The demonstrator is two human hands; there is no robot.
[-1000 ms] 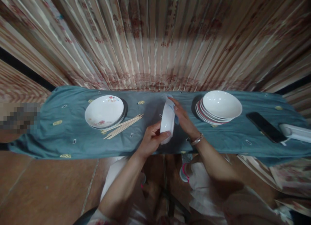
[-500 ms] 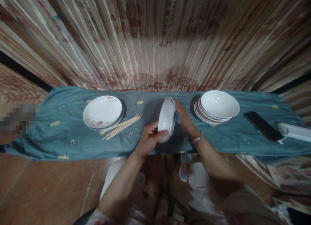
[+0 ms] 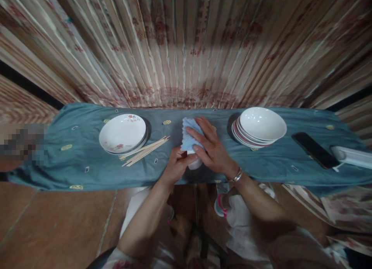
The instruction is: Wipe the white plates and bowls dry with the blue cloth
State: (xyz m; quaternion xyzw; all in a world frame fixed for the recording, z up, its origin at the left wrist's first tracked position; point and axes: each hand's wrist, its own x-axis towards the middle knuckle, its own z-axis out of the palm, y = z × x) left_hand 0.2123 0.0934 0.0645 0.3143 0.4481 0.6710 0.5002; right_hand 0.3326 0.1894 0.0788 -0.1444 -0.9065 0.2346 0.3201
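A white bowl (image 3: 195,164) is tilted on edge above the middle of the table, largely covered by a light blue cloth (image 3: 188,134). My left hand (image 3: 178,165) grips the bowl's near side, thumb across it and the other fingers partly hidden behind. Over the bowl's outside, my right hand (image 3: 209,145) presses the cloth, its fingers laid across the fabric. To the left of my hands lie several wooden chopsticks (image 3: 147,151), partly beside a stack of flower-patterned plates (image 3: 122,133). On the right stands a stack of white bowls (image 3: 263,123).
A dark green tablecloth (image 3: 72,160) covers the long, narrow table. A black phone (image 3: 315,150) and a white object (image 3: 353,157) lie at the right. Pleated curtains (image 3: 186,48) hang behind the table. A blurred-out patch (image 3: 20,149) hides something at the left edge.
My right hand has moved from the bowl's right side over to its outer face, bringing the blue cloth with it. My left hand keeps its grip on the bowl.
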